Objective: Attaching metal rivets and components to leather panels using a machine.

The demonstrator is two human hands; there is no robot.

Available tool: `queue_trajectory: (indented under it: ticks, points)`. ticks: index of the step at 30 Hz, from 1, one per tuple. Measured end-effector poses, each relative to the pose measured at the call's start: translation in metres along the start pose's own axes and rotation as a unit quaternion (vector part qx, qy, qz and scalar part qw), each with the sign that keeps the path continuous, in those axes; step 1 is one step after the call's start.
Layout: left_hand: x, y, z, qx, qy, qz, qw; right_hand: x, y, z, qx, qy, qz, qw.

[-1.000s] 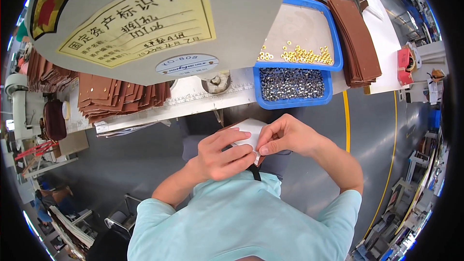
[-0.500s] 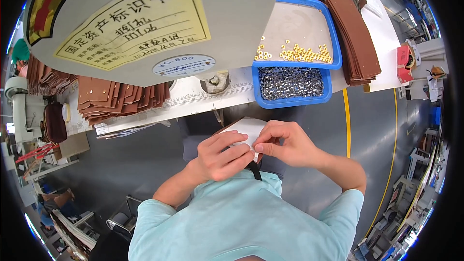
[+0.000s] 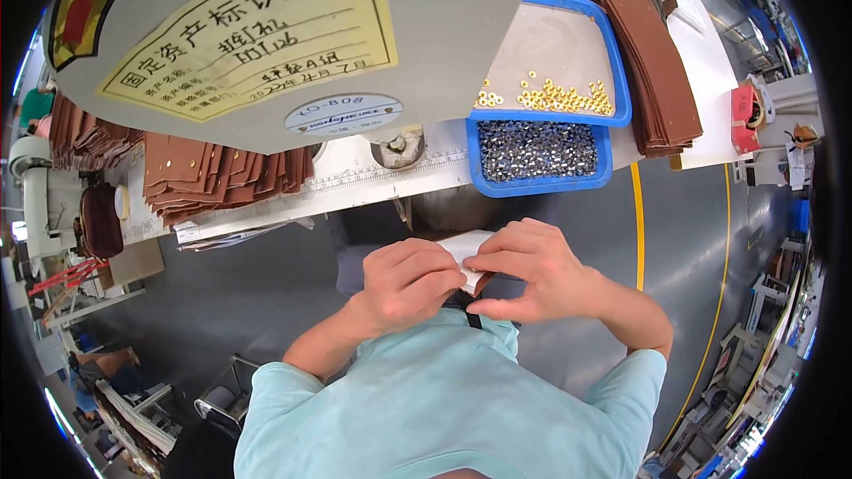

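Note:
A brown panel with a white face (image 3: 467, 245), leather-like, is held low over my lap, in front of the bench edge. Its near corner shows brown along the edge. My left hand (image 3: 406, 284) is closed on the panel's left side, with the fingers curled and the thumb pressed near the corner. From the right, my right hand (image 3: 537, 270) bends its fingers over the white face, while its thumb is stretched apart, nearer my body. The fingers hide much of the panel, and I cannot make out anything small between the fingertips.
A blue tray of gold-coloured rings (image 3: 559, 98) overlaps another blue tray of silvery metal pieces (image 3: 537, 151). Brown panels are stacked at left (image 3: 217, 177) and right (image 3: 655, 71). A large grey machine head (image 3: 435, 27) with a yellow label overhangs the white bench (image 3: 355, 182).
The panel has tilted and shows less white. My right thumb has moved away from its fingertips, and my left fingers have curled in more. The view has shifted slightly.

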State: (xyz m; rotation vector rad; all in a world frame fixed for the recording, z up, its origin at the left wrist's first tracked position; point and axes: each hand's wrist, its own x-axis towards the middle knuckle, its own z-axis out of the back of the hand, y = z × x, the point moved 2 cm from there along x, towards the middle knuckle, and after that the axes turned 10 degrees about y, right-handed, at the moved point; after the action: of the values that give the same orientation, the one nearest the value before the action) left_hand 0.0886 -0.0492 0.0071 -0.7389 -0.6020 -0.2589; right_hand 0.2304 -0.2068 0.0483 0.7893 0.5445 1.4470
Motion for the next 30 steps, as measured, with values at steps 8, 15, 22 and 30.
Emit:
queue_trajectory:
  ticks: [8, 15, 22, 30]
  points:
    - [0.000, -0.007, -0.001, -0.124, 0.008, 0.055, 0.991, -0.002, -0.014, -0.012, 0.013, -0.041, 0.057, 0.997]
    - [0.007, -0.017, 0.011, -0.205, 0.026, 0.110, 0.972, -0.005, -0.006, -0.017, -0.123, -0.081, 0.161, 0.976]
    - [0.004, -0.018, 0.009, -0.182, 0.107, 0.134, 0.968, -0.007, -0.005, -0.023, -0.122, -0.098, 0.174, 0.972]
    - [0.005, -0.017, 0.005, -0.098, 0.045, 0.124, 0.986, -0.007, -0.005, -0.021, -0.137, -0.121, 0.128, 0.975]
